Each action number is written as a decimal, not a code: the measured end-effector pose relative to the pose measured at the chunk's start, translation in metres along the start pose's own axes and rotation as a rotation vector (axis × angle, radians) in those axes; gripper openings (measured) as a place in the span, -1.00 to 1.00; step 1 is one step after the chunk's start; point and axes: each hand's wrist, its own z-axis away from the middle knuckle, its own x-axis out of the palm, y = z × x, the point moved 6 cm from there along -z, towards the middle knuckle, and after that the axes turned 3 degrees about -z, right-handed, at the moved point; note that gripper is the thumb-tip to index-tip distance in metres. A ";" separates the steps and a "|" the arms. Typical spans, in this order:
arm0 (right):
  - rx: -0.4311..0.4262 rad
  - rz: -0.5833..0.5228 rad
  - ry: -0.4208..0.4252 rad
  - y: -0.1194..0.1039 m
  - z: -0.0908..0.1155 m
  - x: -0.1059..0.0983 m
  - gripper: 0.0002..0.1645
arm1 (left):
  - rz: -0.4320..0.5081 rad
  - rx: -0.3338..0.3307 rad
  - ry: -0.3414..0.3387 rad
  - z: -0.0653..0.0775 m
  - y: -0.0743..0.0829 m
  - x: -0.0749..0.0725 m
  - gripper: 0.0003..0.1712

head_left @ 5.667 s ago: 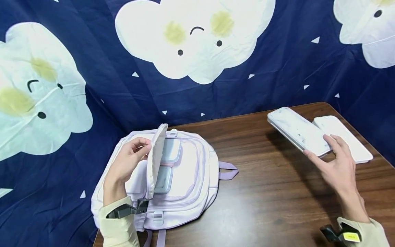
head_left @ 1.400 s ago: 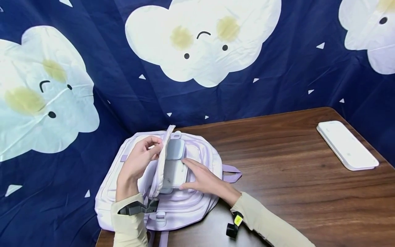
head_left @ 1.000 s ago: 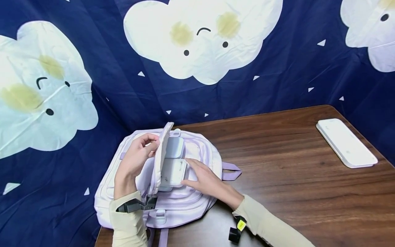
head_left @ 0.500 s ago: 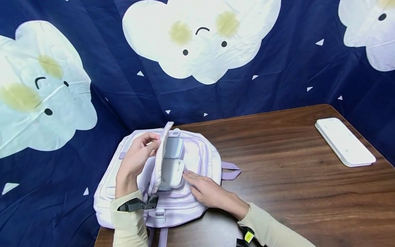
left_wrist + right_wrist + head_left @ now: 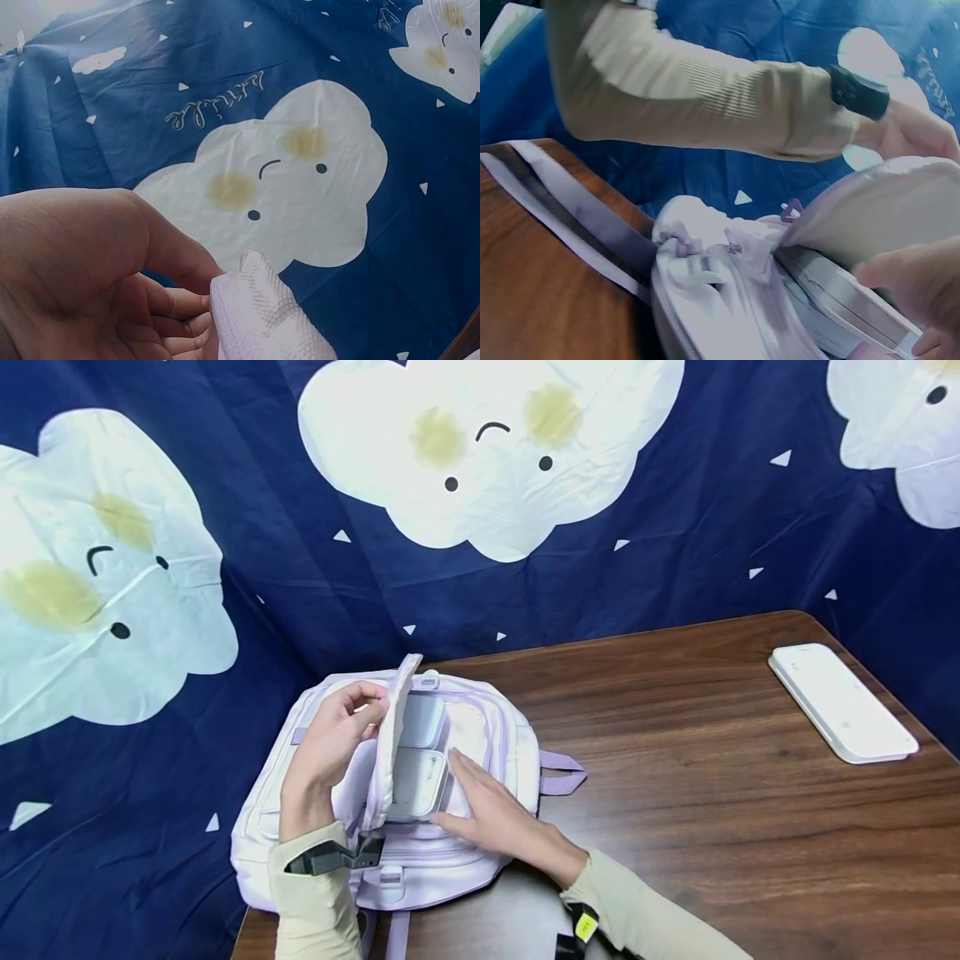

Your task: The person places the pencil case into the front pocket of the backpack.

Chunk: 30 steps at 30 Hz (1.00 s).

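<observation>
A white and lilac backpack [image 5: 502, 827] lies on the table with its front pocket held open. My left hand [image 5: 330, 752] pinches the edge of the pocket flap [image 5: 392, 752] between thumb and fingers and keeps it raised; the left wrist view also shows this flap [image 5: 259, 322]. Inside the pocket, a white flat case [image 5: 418, 781] with small printed marks pokes out from under the flap, beside a pale blue box [image 5: 423, 721]. My right hand [image 5: 498, 810] spreads its thumb and fingers at the outer end of the white case. The flap hides the case's other end.
Another white flat case [image 5: 843, 703] lies at the right side of the wooden table [image 5: 675, 760]. A lilac loop [image 5: 562, 774] sticks out from the backpack's right side. Dark blue cloth [image 5: 562, 585] with clouds hangs behind the table.
The white case, earlier held by my right hand over the table's right side, is now in the pocket. My right hand recently shifted down, then back up. The left hand keeps the flap raised.
</observation>
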 end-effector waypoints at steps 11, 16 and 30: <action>0.020 0.095 0.064 -0.005 -0.009 0.007 0.01 | 0.019 0.001 0.004 0.001 -0.001 -0.003 -0.92; 0.010 0.095 0.094 -0.004 -0.013 0.007 -0.01 | 0.012 0.003 -0.004 0.001 0.000 -0.001 -0.92; -0.058 0.117 0.077 -0.004 -0.010 0.005 -0.36 | 0.007 0.013 -0.003 -0.001 0.001 0.002 -0.91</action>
